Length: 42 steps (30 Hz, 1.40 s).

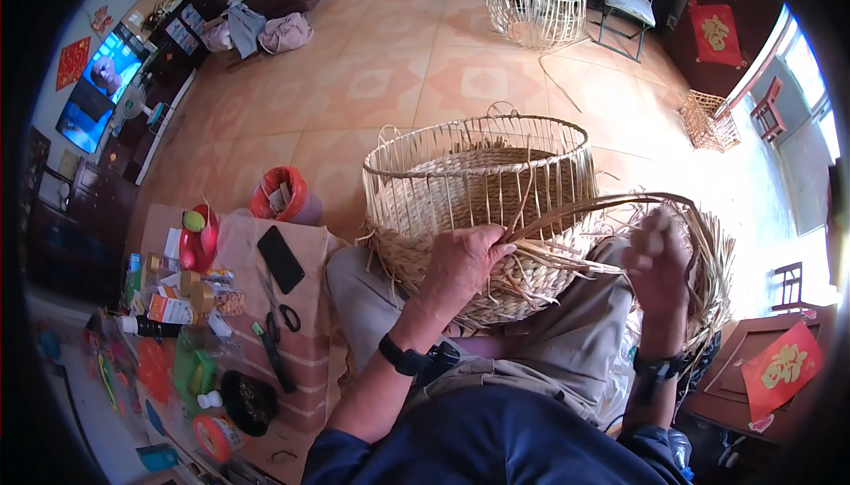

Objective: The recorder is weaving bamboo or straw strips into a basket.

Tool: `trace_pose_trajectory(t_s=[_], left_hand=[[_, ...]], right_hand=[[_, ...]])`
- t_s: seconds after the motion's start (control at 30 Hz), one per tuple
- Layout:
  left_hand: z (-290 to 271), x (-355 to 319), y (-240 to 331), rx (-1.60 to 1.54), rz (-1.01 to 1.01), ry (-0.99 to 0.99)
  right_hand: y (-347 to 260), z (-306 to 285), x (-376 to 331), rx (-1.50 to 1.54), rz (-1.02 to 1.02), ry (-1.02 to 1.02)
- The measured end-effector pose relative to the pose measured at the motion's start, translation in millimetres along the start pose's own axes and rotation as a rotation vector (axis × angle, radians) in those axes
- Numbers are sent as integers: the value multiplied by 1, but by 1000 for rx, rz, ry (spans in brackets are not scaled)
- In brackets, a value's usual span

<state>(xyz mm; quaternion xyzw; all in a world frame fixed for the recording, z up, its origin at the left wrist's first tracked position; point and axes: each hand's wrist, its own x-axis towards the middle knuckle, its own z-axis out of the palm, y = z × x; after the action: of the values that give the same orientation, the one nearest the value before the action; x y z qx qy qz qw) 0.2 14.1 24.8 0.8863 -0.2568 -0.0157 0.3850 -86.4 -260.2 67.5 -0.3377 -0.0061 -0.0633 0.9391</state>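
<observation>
Between my knees a large round basket [496,219] rests tilted. Its lower wall is woven from plaited straw, and bare upright ribs rise to a rim at the far side. My left hand [465,259] is closed at the basket's near right edge, pinching several dry straw strands [567,265]. Other strands arc from there toward the right. My right hand [657,246] is raised beside the strand ends, its fingers smeared by motion, so its grip is unclear. Just beyond it, a big bundle of loose straw [708,263] lies at my right side.
A cloth-covered table [305,343] at left bears a phone [281,259], scissors [285,318], a green-handled knife [273,356], bottles and tape. Behind it stands a red-lined bin [288,194]. Farther off are a bare basket frame [536,7], a folding chair [629,2] and a wicker basket [708,120].
</observation>
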Motion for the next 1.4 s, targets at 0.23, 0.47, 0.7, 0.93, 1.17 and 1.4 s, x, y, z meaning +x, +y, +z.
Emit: trace_pose_trajectory(t_s=[0.23,0.47,0.7,0.93,1.17,1.4], left_hand=[[2,-2,0,37,58,49],[-10,2,-5,35,36,-72],[-8,-14,-5,232,219,-69],[32,-21,12,854,205,1],[76,-21,16,889,70,-14],[54,-30,-5,495,234,201]], right_hand=[[62,21,16,-842,287,-27],[96,35,70,-936,137,-63],[90,25,80,-738,187,6],[94,41,93,-1551,-210,-276],[104,37,65,-2003,-292,-278],[119,9,73,-1744,-257,-248]])
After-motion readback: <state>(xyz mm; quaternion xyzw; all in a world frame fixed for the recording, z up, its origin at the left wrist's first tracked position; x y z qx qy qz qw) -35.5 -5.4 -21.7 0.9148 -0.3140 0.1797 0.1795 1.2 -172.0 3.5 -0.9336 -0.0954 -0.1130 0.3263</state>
